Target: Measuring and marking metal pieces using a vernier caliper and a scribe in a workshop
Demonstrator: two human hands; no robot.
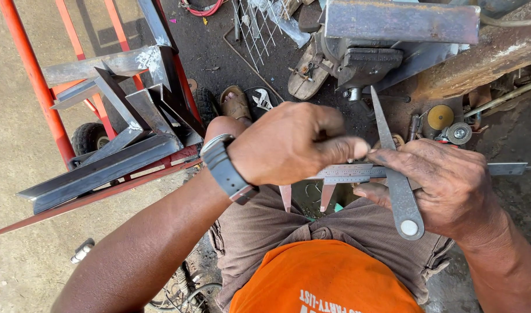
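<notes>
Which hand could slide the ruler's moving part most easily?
Probably the left hand: its thumb and fingers already pinch the caliper at its sliding jaw. The right hand is busy holding the beam and metal dividers.

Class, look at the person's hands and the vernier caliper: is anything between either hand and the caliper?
Nothing visible. The left hand pinches the vernier caliper directly. The right hand grips it too, with a pair of metal dividers held against it across the fingers.

one head-worn view, looking steeply down, close over lap and floor.
</notes>
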